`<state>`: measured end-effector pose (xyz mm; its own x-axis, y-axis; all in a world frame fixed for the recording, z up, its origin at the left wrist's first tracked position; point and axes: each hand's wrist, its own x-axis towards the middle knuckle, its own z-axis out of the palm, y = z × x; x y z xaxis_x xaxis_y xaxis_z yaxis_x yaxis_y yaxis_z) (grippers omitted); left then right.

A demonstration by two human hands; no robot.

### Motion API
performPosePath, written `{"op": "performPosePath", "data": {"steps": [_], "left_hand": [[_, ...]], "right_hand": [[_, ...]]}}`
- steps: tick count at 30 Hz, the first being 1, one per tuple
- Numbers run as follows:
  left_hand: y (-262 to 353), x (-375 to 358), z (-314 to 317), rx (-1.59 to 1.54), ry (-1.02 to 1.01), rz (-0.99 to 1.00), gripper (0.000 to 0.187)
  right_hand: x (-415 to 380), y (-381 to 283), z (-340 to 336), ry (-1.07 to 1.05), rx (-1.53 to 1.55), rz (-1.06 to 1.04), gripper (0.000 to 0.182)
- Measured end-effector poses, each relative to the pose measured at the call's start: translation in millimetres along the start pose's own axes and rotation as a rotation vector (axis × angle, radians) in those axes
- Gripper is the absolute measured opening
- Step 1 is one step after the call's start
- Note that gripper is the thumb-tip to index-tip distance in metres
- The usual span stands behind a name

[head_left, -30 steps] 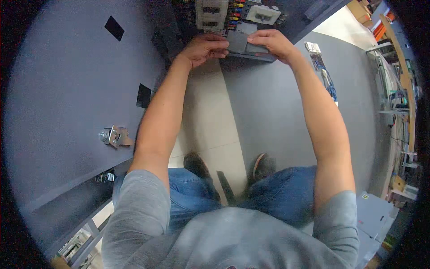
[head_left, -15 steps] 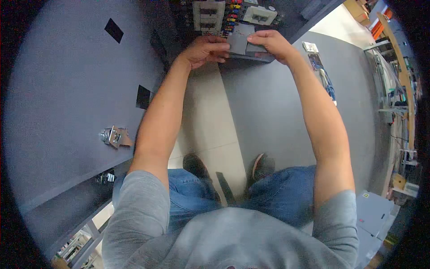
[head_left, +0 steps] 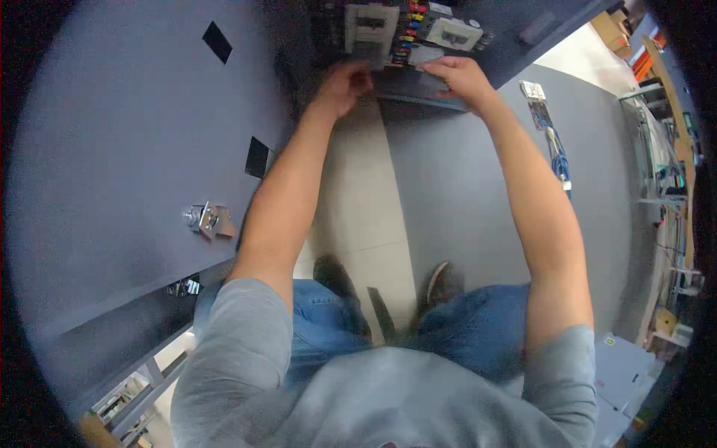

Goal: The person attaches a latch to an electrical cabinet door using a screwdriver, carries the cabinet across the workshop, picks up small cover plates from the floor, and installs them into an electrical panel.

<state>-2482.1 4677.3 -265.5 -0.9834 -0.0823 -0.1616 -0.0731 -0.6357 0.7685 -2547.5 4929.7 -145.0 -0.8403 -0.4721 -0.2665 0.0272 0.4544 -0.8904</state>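
Observation:
Inside a dark electrical cabinet, at the top of the view, are white-framed components [head_left: 370,33] and a column of coloured terminals [head_left: 409,33]. My right hand [head_left: 461,81] pinches a light grey flat piece [head_left: 424,57] between thumb and fingers, just below the terminals. What kind of part it is cannot be made out. To the left of it, apart from the piece, is my left hand [head_left: 345,88]. Motion smears its fingers, and nothing can be clearly seen in them.
A large grey door panel [head_left: 134,149] with a metal latch [head_left: 209,219] stands on the left. On the grey surface [head_left: 478,187] to the right lies a bundle of blue cable [head_left: 558,158]. Shelving [head_left: 661,179] with assorted items runs along the far right.
My left hand has come away from the grey piece, while my right hand still grips it. The view has shifted, so the cabinet parts now appear farther right.

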Motion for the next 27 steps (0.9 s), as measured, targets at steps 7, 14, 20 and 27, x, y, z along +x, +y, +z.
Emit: {"op": "performPosePath", "data": {"steps": [7, 14, 20, 27], "left_hand": [[16, 2, -22, -0.106, 0.376, 0.135, 0.03], [-16, 41, -54, 0.02, 0.384, 0.395, 0.04], [11, 15, -11, -0.12, 0.48, 0.296, 0.023], [13, 38, -24, -0.139, 0.334, 0.337, 0.013]], "right_hand": [[1, 26, -27, 0.073, -0.185, -0.032, 0.031], [-2, 59, -61, 0.15, -0.283, 0.078, 0.032], [-8, 72, -77, 0.138, -0.234, 0.186, 0.031], [-15, 64, -77, 0.138, -0.301, 0.182, 0.033]]}}
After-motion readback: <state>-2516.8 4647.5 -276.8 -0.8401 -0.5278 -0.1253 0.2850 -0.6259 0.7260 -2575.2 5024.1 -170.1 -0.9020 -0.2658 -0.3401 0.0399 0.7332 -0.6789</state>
